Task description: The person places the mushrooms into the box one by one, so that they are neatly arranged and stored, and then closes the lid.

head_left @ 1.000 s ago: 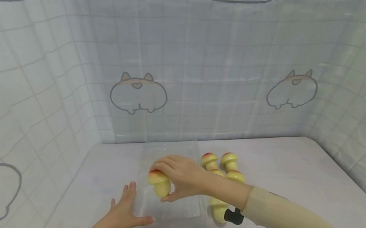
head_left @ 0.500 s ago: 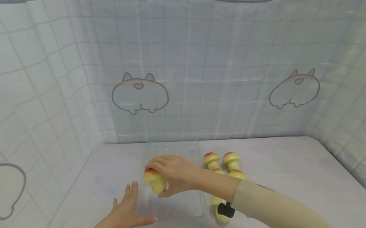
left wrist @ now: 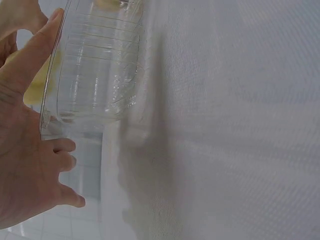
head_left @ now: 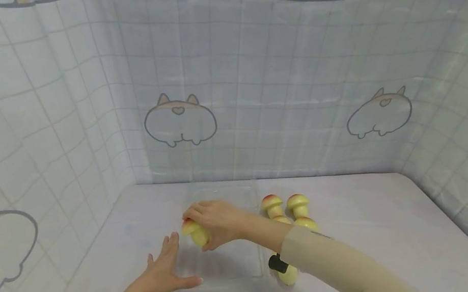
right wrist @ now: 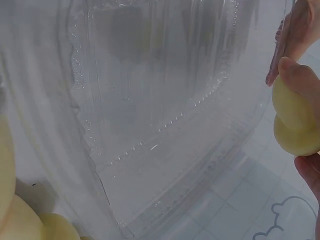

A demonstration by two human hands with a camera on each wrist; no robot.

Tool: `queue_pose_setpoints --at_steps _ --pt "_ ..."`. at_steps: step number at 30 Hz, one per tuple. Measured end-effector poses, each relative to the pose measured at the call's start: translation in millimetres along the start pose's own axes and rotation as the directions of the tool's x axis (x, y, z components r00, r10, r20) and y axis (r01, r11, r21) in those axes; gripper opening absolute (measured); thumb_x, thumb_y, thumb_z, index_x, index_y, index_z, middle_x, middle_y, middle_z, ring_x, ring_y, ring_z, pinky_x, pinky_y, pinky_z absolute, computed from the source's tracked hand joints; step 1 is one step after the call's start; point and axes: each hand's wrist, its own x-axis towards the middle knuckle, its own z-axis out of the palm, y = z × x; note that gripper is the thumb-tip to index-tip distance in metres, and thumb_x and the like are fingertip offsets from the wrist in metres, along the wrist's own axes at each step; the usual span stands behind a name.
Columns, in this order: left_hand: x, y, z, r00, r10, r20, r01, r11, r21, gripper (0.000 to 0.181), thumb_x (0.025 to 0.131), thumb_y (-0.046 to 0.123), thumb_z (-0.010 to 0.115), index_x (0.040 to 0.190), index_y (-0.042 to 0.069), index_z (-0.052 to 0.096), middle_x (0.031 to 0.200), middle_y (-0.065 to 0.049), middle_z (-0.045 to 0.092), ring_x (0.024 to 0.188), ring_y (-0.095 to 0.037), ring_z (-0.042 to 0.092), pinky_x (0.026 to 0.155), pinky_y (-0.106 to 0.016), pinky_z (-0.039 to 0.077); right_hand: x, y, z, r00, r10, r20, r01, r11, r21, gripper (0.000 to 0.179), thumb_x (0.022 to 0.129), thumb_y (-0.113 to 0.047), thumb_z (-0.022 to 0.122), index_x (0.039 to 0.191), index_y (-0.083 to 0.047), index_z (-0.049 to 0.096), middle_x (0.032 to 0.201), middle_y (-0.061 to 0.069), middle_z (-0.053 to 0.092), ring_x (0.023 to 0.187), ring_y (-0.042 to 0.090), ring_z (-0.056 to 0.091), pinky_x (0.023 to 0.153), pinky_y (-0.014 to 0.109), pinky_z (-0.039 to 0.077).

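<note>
A yellow toy mushroom (head_left: 199, 235) with a reddish cap top is pinched between the thumb and fingers of my right hand (head_left: 219, 222). In the right wrist view this mushroom (right wrist: 295, 117) is up at the rim of a clear plastic box (right wrist: 150, 125). The head view shows the hand over the left part of the clear box (head_left: 235, 264). My left hand (head_left: 162, 271) is at the box's left side with fingers spread. In the left wrist view, the left hand's thumb (left wrist: 37, 52) lies along the box's rim, and its other fingers extend past the corner.
Several more yellow mushrooms (head_left: 298, 205) stand and lie right of the box, partly hidden by the right sleeve (head_left: 326, 254). A black wrist device (head_left: 278, 263) is under the right forearm. Behind the white table (head_left: 370, 237) hangs a patterned curtain (head_left: 271, 88).
My right hand has moved a little left with the mushroom, which has tilted. The left hand keeps nearly the same place and shape beside the box.
</note>
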Motion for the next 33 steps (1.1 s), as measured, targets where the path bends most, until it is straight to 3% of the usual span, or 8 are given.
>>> queue_pose_setpoints --at_steps 12,18,22,33 --pt "-1.0 -0.3 2.2 1.0 0.008 -0.014 -0.007 1.0 0.014 0.125 0.074 0.048 0.08 0.149 -0.011 -0.001 0.155 -0.032 -0.001 0.141 -0.048 -0.008 0.098 -0.077 -0.008 15.9 -0.8 23.8 0.987 0.003 0.162 0.002 1.0 -0.029 0.071 0.072 -0.038 0.081 0.132 -0.02 0.047 0.124 -0.007 0.046 0.104 0.007 0.052 0.085 0.017 0.046" --pt "-1.1 0.4 2.2 1.0 0.011 -0.026 -0.01 1.0 0.025 0.125 0.073 0.049 0.08 0.149 -0.01 0.0 0.155 -0.03 -0.001 0.142 -0.047 -0.006 0.099 -0.076 -0.007 22.0 -4.6 35.5 0.981 -0.017 0.193 0.037 0.994 -0.102 0.067 0.073 -0.037 0.08 0.13 -0.021 0.049 0.117 -0.006 0.043 0.094 0.006 0.05 0.08 0.015 0.045" --pt "-0.7 0.1 2.0 0.999 0.013 -0.038 -0.012 0.999 0.031 0.125 0.072 0.049 0.08 0.149 -0.011 0.001 0.155 -0.03 0.001 0.142 -0.047 -0.005 0.099 -0.076 -0.007 24.8 -6.6 41.9 0.978 -0.033 0.207 0.072 0.981 -0.181 0.064 0.074 -0.039 0.077 0.128 -0.018 0.05 0.115 -0.006 0.046 0.096 0.006 0.05 0.082 0.015 0.045" --pt "-0.5 -0.6 3.1 0.999 0.027 -0.044 -0.024 0.999 0.049 0.124 0.073 0.049 0.08 0.148 -0.012 0.003 0.155 -0.031 0.003 0.141 -0.049 -0.003 0.097 -0.078 -0.005 25.8 -9.8 49.1 0.964 0.0 0.264 0.051 0.981 -0.189 0.084 0.064 -0.043 0.089 0.131 -0.019 0.045 0.122 -0.009 0.047 0.111 0.007 0.047 0.091 0.015 0.044"
